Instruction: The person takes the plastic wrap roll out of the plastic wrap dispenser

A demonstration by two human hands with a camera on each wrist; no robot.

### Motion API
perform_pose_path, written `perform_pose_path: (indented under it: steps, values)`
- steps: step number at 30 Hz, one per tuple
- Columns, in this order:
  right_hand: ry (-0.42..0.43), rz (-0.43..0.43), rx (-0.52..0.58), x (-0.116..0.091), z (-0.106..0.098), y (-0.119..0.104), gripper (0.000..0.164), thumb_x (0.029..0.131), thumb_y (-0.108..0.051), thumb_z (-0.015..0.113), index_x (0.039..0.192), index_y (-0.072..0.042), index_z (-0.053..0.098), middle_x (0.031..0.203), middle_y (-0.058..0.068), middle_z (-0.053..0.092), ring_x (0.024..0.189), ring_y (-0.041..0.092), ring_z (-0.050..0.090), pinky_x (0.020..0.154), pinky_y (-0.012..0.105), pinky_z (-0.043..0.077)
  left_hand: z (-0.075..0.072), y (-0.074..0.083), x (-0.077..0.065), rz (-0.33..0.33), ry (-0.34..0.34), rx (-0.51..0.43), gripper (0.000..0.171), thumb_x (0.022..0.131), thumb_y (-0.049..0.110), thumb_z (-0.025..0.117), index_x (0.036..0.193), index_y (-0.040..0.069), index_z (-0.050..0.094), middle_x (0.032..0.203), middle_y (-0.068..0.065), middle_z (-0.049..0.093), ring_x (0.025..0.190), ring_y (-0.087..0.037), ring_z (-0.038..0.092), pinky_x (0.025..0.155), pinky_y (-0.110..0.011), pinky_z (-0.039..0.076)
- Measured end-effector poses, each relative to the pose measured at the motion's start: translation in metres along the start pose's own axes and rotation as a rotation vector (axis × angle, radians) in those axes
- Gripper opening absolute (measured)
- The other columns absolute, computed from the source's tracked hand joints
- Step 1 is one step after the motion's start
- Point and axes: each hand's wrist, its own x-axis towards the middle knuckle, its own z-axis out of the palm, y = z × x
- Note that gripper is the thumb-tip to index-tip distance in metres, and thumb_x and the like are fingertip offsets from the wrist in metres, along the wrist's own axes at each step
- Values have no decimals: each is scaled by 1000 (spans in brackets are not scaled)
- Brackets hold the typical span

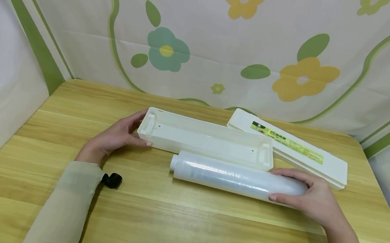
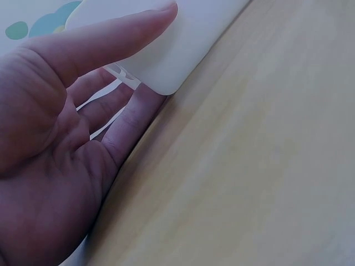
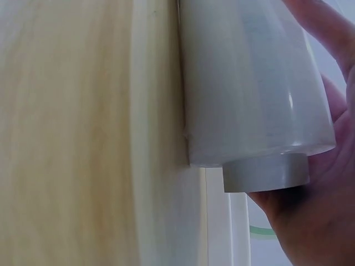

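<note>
A long white plastic box (image 1: 199, 141), its top off, lies on the table with its hollow inside facing up. My left hand (image 1: 115, 137) grips its left end, thumb at the front corner and fingers behind. In the left wrist view the thumb (image 2: 119, 41) lies against the box's white wall (image 2: 191, 41). Just in front of the box is a thick roll of cling film (image 1: 224, 177), its core poking out at the left end. My right hand (image 1: 319, 203) holds the roll's right end between thumb and fingers. The right wrist view shows the core end (image 3: 266, 173) beside the palm.
Behind and to the right, a long white lid (image 1: 333, 170) with a green and yellow label lies at a slant, partly behind the box. The wooden table (image 1: 179, 228) runs back to a flowered cloth (image 1: 208, 35), with more cloth at both sides.
</note>
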Motion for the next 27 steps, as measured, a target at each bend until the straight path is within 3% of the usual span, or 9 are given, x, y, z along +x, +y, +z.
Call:
perform_pose_path:
  steps: [9,27]
  values:
    - [-19,31,-1,-2,0,1,55,78,-28,99,129,-27,79,125,-21,75,110,-7,64,87,8,47,2,-1,3,-8,-10,-15,109,87,1,88,171,36,28,161,-11,46,136,-30,51,97,-24,59]
    - [-12,-33,11,4,2,4,55,78,-20,99,129,-24,78,126,-21,74,109,-4,65,87,9,48,-1,2,0,-49,32,16,108,86,11,92,170,36,30,169,-1,40,145,-26,44,99,-20,55]
